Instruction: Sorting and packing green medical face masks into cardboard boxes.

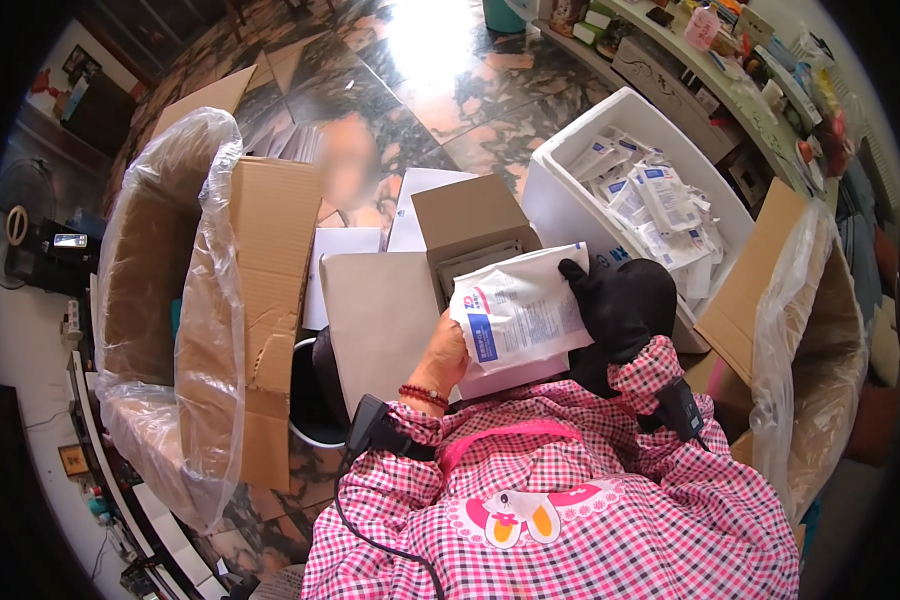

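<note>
Item: stack of flat white pouches (pixel 518 312), held at chest height above a small open box (pixel 467 225).

Left hand (pixel 445 358), bare, grips the stack's lower left corner, thumb side hidden behind it. Right hand (pixel 615 300), in a black glove, clasps the right edge, fingers over the top pouch.

Handling, as judged: square the edges with both hands, keep the pouches flat, and lower them level so no corner catches the box flap.

Beyond: white bin (pixel 570 170) of loose pouches to the right; 2 bag-lined cartons, left carton (pixel 260 300) and right carton (pixel 770 290).

Unclear: pouch count in the stack; box contents mostly in shadow; right carton's interior cut off; a blurred patch on the floor.
</note>
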Tool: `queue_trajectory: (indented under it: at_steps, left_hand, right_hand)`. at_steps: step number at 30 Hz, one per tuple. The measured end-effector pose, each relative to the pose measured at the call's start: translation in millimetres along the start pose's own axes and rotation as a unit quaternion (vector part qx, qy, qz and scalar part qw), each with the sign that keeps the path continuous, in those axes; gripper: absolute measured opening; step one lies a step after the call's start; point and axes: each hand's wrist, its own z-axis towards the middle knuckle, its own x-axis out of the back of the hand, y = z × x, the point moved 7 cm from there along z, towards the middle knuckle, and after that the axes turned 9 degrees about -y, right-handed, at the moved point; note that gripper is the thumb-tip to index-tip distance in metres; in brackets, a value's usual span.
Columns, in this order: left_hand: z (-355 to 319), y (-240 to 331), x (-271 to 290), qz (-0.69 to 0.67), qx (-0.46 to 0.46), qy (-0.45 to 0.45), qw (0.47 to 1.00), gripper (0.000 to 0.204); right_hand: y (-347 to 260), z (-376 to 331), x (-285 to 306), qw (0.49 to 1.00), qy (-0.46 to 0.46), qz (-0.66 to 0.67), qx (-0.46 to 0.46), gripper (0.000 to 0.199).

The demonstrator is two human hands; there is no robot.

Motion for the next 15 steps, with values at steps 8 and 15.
queue_trajectory:
  at_steps: [8,15]
  left_hand:
    - [-2.6,-2.0,-2.6,0.017,-0.008,0.005,1.000,0.043]
    - [-2.2,-9.9,3.9,-0.046,0.019,0.013,0.999,0.036]
  right_hand:
    - [5.8,-0.6,-2.3,0.998,0.006,0.068,0.006,0.044]
    - [2.4,4.6,2.0,0.995,-0.021,-0.089,0.035,0.039]
